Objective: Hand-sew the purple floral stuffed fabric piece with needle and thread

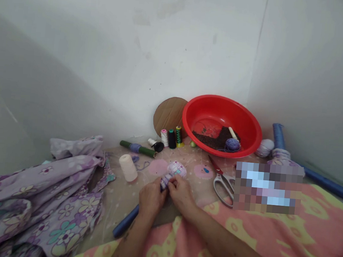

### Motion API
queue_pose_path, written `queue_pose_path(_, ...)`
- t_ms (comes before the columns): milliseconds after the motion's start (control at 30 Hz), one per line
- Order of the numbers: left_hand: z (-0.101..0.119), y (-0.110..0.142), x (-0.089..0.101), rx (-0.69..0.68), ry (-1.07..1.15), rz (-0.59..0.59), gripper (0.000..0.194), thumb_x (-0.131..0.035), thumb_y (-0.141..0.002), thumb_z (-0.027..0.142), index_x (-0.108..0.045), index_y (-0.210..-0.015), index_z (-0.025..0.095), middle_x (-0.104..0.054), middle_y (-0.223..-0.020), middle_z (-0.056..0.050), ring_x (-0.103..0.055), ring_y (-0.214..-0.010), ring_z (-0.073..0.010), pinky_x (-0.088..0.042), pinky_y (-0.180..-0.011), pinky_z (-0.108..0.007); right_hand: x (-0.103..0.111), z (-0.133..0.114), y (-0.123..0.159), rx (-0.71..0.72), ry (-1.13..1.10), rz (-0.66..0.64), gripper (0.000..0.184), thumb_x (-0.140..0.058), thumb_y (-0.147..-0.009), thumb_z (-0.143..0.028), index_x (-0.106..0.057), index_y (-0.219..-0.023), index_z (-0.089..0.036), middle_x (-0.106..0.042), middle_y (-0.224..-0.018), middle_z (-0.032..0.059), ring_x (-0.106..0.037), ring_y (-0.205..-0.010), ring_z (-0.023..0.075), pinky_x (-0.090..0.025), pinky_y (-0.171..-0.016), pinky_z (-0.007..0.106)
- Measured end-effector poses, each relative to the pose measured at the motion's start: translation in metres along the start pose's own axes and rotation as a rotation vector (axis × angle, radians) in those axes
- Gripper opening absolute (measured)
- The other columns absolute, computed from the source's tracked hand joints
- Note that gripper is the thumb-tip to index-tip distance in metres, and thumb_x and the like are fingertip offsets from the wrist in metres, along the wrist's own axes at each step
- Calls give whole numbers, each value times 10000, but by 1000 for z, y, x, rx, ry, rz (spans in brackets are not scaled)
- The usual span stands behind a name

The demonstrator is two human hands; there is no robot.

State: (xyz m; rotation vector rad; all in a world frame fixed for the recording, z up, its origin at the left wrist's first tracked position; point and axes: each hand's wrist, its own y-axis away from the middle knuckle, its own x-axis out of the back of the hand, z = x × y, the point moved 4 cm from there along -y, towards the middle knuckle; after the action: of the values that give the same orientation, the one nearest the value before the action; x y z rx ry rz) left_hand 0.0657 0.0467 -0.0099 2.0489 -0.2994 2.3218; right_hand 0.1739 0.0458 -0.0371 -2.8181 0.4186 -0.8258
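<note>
Both my hands meet low in the middle of the view, over a small stuffed piece of purple flowered cloth (175, 170). My left hand (151, 198) pinches its near end with the fingers closed. My right hand (181, 192) grips the same piece from the right, fingers curled on it. The cloth piece rests on a beige sheet on the floor. A pink cone of thread (128, 167) stands just left of my hands. Grey-handled scissors (222, 181) lie to the right.
A red basin (221, 123) with dark knitting and a ball of yarn stands in the corner. Several thread spools (170, 138) stand before it. A heap of purple flowered fabric (42, 197) lies left. A pink and yellow blanket (285, 234) covers the right foreground. A blue stick (125, 222) lies beneath my left arm.
</note>
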Motion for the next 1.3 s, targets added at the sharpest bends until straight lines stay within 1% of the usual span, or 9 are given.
queue_pose_path(133,1,1,-1,-6,9,-3,325,-413,-734,382,-490,-1028,265,-621,-849,-47,-562,-787,-194,-351,-631,-252,1,-4,0,45,-58,-14,158,-436,-631,-122,-504,-759,-185,-554,-623,-22,-484,-597,111,-305,-536,203)
queue_pose_path(233,0,1,-2,5,23,-5,342,-415,-731,409,-493,-1034,271,-617,-863,-43,-557,-797,-187,-347,-638,-245,13,-10,1,81,56,-52,162,-443,-627,-131,-522,-756,-189,-548,-615,-20,-470,-589,115,-285,-530,209)
queue_pose_path(333,0,1,-3,16,36,-17,401,-392,-731,473,-479,-1068,273,-613,-874,-46,-553,-801,-185,-347,-640,-243,39,-19,1,135,279,80,166,-429,-659,-162,-546,-775,-183,-546,-643,11,-463,-614,136,-285,-556,235)
queue_pose_path(467,-1,0,-3,28,34,-13,461,-378,-721,522,-465,-1094,265,-612,-869,-52,-555,-794,-189,-353,-634,-246,62,-39,3,379,426,234,302,-416,-656,-131,-552,-919,-187,-524,-897,64,-441,-810,178,-309,-690,279)
queue_pose_path(667,-2,-1,-3,9,25,0,434,-378,-723,492,-475,-1080,265,-620,-855,-58,-565,-786,-205,-366,-628,-260,55,-49,4,589,639,97,202,-488,-666,-161,-596,-832,-202,-466,-1066,74,-311,-1048,236,-169,-911,400)
queue_pose_path(833,-5,-4,-1,-23,77,-25,397,-424,-711,388,-474,-1088,272,-619,-913,-43,-560,-828,-196,-371,-660,-245,47,-40,2,486,729,-39,214,-402,-763,-201,-610,-716,-188,-542,-851,80,-460,-801,182,-329,-695,301)
queue_pose_path(1033,-5,-3,3,-12,134,-38,417,-331,-764,425,-479,-1108,241,-613,-942,-51,-547,-870,-174,-362,-681,-220,37,-28,3,286,831,-253,247,-386,-736,-181,-632,-756,-200,-618,-732,72,-545,-678,186,-342,-553,264)
queue_pose_path(1167,-4,-3,3,8,118,11,546,-223,-748,580,-518,-1060,241,-628,-856,-70,-565,-812,-208,-371,-634,-252,30,-28,7,280,843,-348,248,-412,-691,-154,-646,-768,-185,-641,-731,89,-573,-679,197,-354,-564,263)
queue_pose_path(1300,-3,-2,2,82,87,9,573,-242,-709,632,-543,-1021,257,-626,-821,-74,-569,-777,-221,-374,-611,-265,26,-30,13,364,755,-478,234,-442,-670,-189,-652,-774,-198,-650,-740,74,-574,-685,176,-342,-566,237)
